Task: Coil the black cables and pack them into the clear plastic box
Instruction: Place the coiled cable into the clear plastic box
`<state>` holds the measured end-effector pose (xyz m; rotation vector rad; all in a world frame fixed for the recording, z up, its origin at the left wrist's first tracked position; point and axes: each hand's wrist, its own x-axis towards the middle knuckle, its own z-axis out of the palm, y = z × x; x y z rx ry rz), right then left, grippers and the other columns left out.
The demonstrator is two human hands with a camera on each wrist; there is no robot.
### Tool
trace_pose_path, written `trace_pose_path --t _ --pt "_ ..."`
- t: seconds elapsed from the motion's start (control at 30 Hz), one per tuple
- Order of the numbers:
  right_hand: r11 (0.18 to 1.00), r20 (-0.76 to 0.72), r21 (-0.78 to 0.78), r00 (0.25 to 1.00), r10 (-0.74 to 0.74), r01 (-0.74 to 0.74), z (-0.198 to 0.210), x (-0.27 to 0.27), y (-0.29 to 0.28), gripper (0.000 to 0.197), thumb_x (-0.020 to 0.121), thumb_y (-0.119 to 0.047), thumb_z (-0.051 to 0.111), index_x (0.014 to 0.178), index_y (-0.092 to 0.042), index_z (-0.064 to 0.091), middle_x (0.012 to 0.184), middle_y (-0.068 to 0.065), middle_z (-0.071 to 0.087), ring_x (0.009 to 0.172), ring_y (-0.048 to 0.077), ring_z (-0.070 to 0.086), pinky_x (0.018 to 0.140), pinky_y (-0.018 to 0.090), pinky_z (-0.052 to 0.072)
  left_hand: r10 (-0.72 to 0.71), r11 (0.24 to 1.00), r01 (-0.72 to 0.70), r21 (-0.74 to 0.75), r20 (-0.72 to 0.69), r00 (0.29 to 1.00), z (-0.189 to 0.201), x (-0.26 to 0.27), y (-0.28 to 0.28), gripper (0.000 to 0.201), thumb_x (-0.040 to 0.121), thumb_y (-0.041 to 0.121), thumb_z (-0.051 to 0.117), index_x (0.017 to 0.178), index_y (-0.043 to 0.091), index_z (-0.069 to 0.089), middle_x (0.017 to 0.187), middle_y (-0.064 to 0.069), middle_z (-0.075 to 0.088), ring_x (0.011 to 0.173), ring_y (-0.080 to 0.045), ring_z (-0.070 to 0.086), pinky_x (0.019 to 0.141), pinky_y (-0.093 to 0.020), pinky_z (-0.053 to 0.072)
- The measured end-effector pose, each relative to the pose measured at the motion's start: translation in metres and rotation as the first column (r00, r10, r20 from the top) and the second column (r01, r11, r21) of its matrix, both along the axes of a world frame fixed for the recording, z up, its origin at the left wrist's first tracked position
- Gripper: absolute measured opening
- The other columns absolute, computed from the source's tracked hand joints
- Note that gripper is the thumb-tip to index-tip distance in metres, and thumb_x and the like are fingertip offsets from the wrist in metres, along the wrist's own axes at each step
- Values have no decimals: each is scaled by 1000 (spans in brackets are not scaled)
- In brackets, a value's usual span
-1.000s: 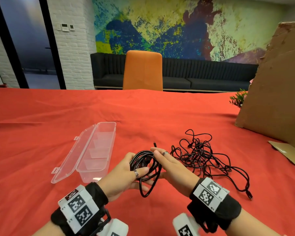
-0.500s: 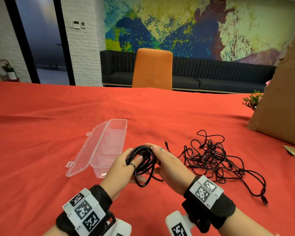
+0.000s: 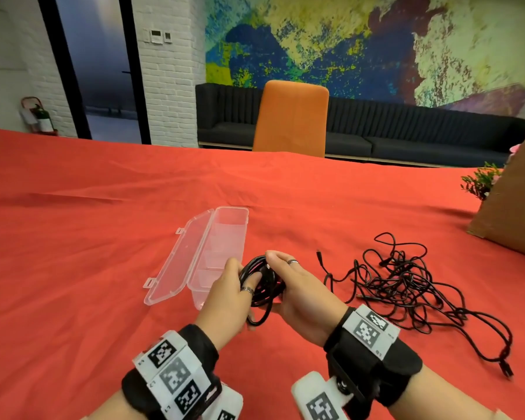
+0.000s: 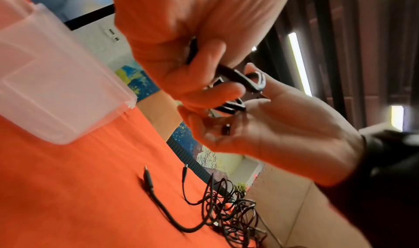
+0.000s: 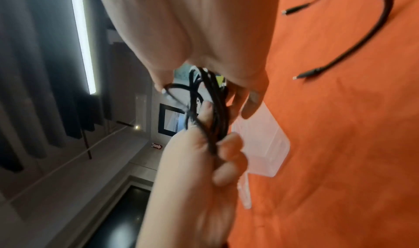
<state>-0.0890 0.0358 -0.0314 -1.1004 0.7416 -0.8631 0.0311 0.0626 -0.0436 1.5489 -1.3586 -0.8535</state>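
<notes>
left hand (image 3: 229,294): fingers curled round one side of the coiled black cable (image 3: 262,287), thumb across the loops; ring on one finger; black wrist strap with printed marker tags.
right hand (image 3: 296,287): cupped against the other side of the same coil, fingertips pinching the top of the loops; ring on one finger; strap with marker tags likewise.
coiled black cable: several loops gathered into one bundle, held between both hands above the red tablecloth (image 3: 73,268), one loop hanging below the palms; just beside the near end of the box.
clear plastic box (image 3: 222,253): lying open on the cloth, to the left of the hands; divided into compartments, lid (image 3: 179,262) folded flat to its left, two latch tabs on the outer edge.
tangled black cables (image 3: 406,286): loose heap on the cloth to the right of the hands, apart from them; connector ends trailing out toward the box side and the near right.
cardboard sheet (image 3: 515,207): upright, far right edge.
orange chair (image 3: 291,116): behind the table.
</notes>
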Motion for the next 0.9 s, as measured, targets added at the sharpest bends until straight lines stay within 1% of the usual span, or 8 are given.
trace_pose_path --t 0.13,0.27,0.4,0.47,0.6,0.67,0.77,0.9 --pt "1000 49 10 998 -28 27 -2 12 -9 24 95 -15 47 119 -13 43 94 6 57 77 13 58 66 29 52 25 998 -14 -66 171 985 3 6 -2 27 98 28 40 79 17 24 64 0 45 48 -11 41 39 -19 30" --pt "989 31 -50 990 -136 137 -5 25 -18 26 94 -13 51 117 -3 45 79 6 62 67 13 59 61 25 47 -42 997 59 -43 333 942 7 9 0 23 99 32 31 90 13 22 62 -1 49 49 -17 46 40 -24 24" --pt "981 0 -101 986 -164 163 -4 35 -27 20 85 -15 64 101 -13 53 87 8 59 72 17 57 64 27 46 -72 997 77 24 700 711 10 17 3 26 100 36 25 108 11 22 65 4 46 60 -26 55 42 -30 24" --pt "974 -29 -150 983 -179 173 -4 39 -32 14 84 -11 65 93 -14 54 82 7 59 70 17 56 64 27 46 -154 988 124 93 690 707 12 24 0 31 98 39 31 110 12 22 63 5 44 54 -19 49 43 -27 25" --pt "936 -67 -301 975 -212 183 10 42 -50 15 85 -5 62 85 -15 51 71 2 57 62 11 54 59 21 46 -309 950 257 179 406 860 9 62 -10 40 85 54 54 107 25 37 82 3 56 67 -9 51 62 -27 40" --pt "909 -77 -378 973 -220 176 18 46 -60 17 86 -5 61 83 -17 50 70 0 56 58 6 54 57 20 46 -202 979 179 96 575 793 4 87 -15 38 81 55 58 109 32 47 98 7 54 85 -7 51 74 -25 42" --pt "871 -92 -466 971 -220 153 20 65 -72 18 86 -6 62 81 -20 50 74 -1 56 61 4 55 62 19 48 -142 989 109 96 800 584 -2 109 -22 30 80 47 64 107 37 58 112 14 50 111 -12 47 93 -33 40" --pt "864 -188 -503 973 -134 22 -1 94 -76 19 87 -6 61 83 -19 47 75 -3 55 64 -1 56 66 14 48 -166 983 166 77 753 637 -6 113 -27 16 76 22 72 71 35 64 93 16 50 97 -10 55 86 -30 44"
